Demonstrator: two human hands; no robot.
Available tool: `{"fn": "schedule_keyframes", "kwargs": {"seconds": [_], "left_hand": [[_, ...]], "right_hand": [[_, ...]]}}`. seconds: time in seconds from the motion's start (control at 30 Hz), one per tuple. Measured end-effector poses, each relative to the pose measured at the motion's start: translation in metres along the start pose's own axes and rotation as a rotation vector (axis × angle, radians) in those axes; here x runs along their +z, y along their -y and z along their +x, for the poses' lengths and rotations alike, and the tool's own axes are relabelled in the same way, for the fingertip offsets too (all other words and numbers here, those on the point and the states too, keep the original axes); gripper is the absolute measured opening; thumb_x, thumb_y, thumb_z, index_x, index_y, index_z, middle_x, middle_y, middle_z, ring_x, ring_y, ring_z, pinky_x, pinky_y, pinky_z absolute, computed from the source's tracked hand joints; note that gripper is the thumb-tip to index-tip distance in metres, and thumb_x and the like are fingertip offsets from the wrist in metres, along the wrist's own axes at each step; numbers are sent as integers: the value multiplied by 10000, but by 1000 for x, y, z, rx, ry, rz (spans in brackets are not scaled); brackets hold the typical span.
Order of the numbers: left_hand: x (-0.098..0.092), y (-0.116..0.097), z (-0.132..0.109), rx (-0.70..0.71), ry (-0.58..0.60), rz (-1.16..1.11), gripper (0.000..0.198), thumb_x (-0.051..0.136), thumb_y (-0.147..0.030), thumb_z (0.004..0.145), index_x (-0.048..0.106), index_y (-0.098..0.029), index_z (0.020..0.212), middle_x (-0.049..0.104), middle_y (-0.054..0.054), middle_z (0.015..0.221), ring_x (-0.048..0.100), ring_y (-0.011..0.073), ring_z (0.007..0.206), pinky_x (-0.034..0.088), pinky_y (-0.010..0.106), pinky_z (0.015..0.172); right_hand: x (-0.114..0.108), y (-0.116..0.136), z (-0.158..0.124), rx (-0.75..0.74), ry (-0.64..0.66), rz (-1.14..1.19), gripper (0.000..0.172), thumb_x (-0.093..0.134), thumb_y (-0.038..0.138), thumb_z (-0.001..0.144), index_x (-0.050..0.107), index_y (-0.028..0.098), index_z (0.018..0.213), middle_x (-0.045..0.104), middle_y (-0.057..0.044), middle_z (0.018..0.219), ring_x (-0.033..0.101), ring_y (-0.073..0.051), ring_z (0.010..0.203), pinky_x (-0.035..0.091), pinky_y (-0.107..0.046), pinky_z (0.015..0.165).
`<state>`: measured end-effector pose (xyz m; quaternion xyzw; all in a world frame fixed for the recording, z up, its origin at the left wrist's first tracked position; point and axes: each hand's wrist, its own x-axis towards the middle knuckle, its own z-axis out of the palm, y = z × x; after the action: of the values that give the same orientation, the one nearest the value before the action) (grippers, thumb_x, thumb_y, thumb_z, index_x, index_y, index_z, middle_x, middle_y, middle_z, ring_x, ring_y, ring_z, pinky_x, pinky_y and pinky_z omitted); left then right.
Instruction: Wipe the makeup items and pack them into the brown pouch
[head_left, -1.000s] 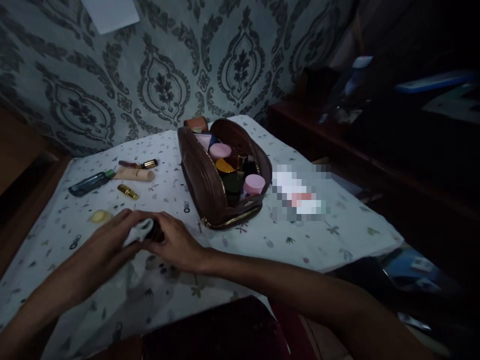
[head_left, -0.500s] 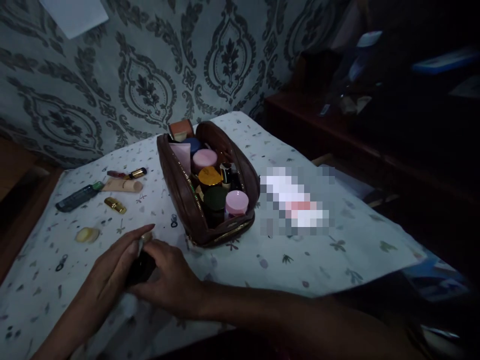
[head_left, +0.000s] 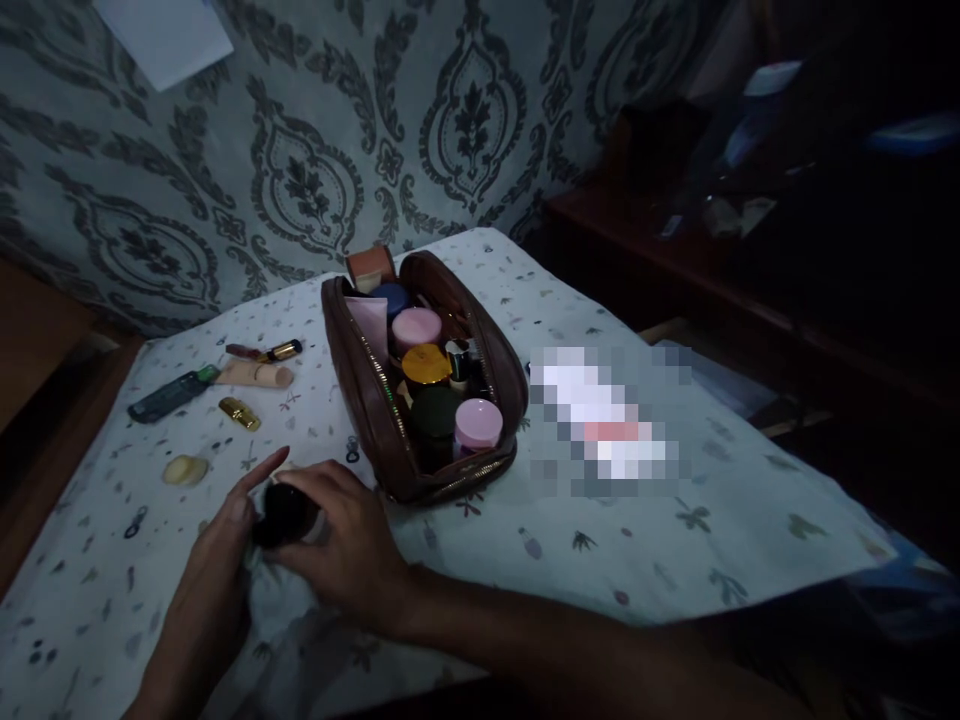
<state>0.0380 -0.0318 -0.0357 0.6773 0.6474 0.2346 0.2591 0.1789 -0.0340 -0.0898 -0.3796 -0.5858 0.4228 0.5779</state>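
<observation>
Both my hands meet on a small dark round container (head_left: 283, 512) at the front of the table. My right hand (head_left: 346, 555) curls over it from the right and grips it. My left hand (head_left: 219, 560) presses against its left side, index finger stretched out; a bit of pale cloth shows under the fingers. Just behind stands an open brown cosmetic bag (head_left: 420, 385) filled with jars: pink lids (head_left: 478, 421), a yellow lid (head_left: 424, 362), a dark green lid (head_left: 435, 408).
On the patterned white tablecloth (head_left: 675, 540) at the left lie a dark tube (head_left: 171, 394), a beige tube (head_left: 253, 375), a gold lipstick (head_left: 240, 413), a slim lip gloss (head_left: 264, 351) and a pale round piece (head_left: 185, 469). A blurred-out patch lies right of the bag. Dark wooden furniture stands at right.
The white cloth seen between my hands a second ago is now mostly hidden, and the dark container shows more plainly. My left index finger has stretched out. The camera view shifted slightly.
</observation>
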Motion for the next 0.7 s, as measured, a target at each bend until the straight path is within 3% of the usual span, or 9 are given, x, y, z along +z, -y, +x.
{"fn": "schedule_keyframes", "kwargs": {"seconds": [0.13,0.3,0.4,0.6,0.7], "left_hand": [[4,12,-9,93,-26,15,544,345,-546,979,494,-299,1439,511,12,1491,441,281,1404,414,464,1149],[19,18,-20,316,-38,121,463,395,-451,989,495,-355,1430,410,3,1560,463,254,1390,463,424,1110],[18,14,-19,325,7,74,460,399,-434,994,475,-363,1442,407,3,1562,465,233,1388,451,409,1121],[3,4,-7,24,69,-386,565,466,-583,934,585,-226,1355,558,60,1447,431,268,1411,283,441,1217],[-1,1,-7,-206,152,-759,615,571,-614,866,623,-183,1303,629,101,1360,514,316,1336,356,446,1171]], "right_hand": [[0,0,1,71,-34,-7,461,797,119,675,647,203,1103,684,-41,1077,633,-203,1019,498,-328,922],[4,-3,0,98,-12,-51,302,627,35,708,637,184,970,672,-41,954,617,-195,881,501,-320,830],[4,-4,0,49,15,-40,294,605,30,704,651,187,949,637,-28,906,599,-183,848,497,-296,793],[-1,-4,1,-90,125,-31,480,726,58,657,699,217,1109,600,-30,999,602,-181,949,508,-295,852],[-2,-4,3,-99,165,-19,472,825,165,661,711,227,1114,655,-33,1012,623,-188,952,507,-306,861]]}}
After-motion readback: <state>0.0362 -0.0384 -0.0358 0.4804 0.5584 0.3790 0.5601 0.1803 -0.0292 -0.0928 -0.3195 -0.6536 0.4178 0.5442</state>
